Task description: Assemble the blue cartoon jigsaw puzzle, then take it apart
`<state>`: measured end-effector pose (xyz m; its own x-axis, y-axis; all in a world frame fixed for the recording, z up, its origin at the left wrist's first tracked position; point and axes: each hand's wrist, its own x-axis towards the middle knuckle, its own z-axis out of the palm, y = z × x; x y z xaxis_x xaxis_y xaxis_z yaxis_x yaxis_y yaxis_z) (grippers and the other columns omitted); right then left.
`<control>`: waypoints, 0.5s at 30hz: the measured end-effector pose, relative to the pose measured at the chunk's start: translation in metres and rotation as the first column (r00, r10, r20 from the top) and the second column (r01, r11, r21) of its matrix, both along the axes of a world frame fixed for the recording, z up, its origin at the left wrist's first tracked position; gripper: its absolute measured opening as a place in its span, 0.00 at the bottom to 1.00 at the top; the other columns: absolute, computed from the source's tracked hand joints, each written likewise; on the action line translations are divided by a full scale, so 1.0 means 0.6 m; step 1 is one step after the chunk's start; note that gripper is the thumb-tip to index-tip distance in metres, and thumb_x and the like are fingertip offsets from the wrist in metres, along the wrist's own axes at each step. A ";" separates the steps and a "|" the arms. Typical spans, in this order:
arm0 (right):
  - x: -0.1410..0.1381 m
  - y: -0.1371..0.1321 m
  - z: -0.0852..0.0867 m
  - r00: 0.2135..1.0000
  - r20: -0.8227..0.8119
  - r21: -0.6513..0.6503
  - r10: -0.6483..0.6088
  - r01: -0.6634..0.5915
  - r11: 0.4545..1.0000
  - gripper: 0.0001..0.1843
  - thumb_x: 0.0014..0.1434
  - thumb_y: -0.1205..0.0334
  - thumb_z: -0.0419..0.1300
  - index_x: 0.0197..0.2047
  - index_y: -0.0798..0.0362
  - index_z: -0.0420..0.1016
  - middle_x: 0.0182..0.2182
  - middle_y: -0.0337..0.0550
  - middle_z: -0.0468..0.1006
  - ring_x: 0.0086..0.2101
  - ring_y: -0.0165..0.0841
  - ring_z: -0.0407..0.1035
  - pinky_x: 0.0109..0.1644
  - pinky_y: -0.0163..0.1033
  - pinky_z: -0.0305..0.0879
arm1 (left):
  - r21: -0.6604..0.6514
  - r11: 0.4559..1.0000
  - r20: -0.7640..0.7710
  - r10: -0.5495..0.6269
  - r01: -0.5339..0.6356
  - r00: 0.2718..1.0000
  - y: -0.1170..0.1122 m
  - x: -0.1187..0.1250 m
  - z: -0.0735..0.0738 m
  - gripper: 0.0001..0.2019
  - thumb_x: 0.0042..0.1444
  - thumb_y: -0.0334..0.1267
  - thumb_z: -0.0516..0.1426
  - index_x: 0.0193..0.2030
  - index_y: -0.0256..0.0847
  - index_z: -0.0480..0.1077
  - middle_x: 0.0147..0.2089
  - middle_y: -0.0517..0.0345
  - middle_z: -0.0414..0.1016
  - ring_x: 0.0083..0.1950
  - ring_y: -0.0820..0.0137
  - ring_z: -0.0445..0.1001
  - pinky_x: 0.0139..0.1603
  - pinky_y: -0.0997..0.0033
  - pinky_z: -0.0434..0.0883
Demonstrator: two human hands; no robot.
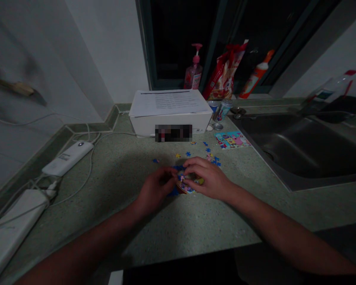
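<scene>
Both my hands meet over a small colourful jigsaw puzzle (190, 187) on the green speckled counter (130, 178). My left hand (154, 190) has its fingers curled at the puzzle's left edge. My right hand (206, 178) lies over the puzzle's right part, with its fingertips pinching a small puzzle piece (182, 178). Several loose blue puzzle pieces (215, 160) lie scattered just beyond my hands. Most of the puzzle is hidden under my fingers.
A white box (170, 116) with a printed sheet on top stands behind. A cartoon picture card (233, 139) lies by the steel sink (302, 146) at right. White power banks (67, 157) with cables lie at left. Bottles and a red bag (225, 73) stand at the dark window.
</scene>
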<state>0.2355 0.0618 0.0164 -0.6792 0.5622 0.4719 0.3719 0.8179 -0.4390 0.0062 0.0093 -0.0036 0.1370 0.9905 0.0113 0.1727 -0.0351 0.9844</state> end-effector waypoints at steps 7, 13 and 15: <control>0.015 0.026 -0.027 0.978 0.131 -0.077 -0.164 0.175 0.982 0.04 0.63 0.65 0.67 0.41 0.50 0.76 0.51 0.50 0.79 0.51 0.43 0.76 0.56 0.52 0.73 | 0.431 0.831 -0.605 -0.023 0.352 0.796 -0.001 -0.009 0.001 0.07 0.67 0.34 0.58 0.47 0.42 0.77 0.46 0.50 0.82 0.49 0.58 0.78 0.54 0.52 0.73; 0.006 0.026 -0.040 0.977 0.155 -0.104 -0.149 0.166 0.981 0.04 0.62 0.66 0.68 0.40 0.51 0.77 0.50 0.50 0.79 0.52 0.42 0.75 0.57 0.50 0.72 | 0.406 0.747 -0.746 -0.061 0.527 0.663 -0.005 -0.001 -0.002 0.09 0.68 0.35 0.59 0.51 0.41 0.77 0.53 0.51 0.82 0.54 0.56 0.76 0.59 0.49 0.71; 0.004 0.026 -0.041 0.978 0.150 -0.101 -0.145 0.161 0.982 0.05 0.62 0.66 0.69 0.40 0.51 0.77 0.50 0.50 0.79 0.52 0.42 0.74 0.58 0.51 0.72 | 0.385 0.747 -0.765 -0.070 0.542 0.641 -0.005 -0.001 -0.001 0.09 0.69 0.35 0.58 0.51 0.40 0.77 0.53 0.51 0.82 0.54 0.56 0.76 0.59 0.49 0.70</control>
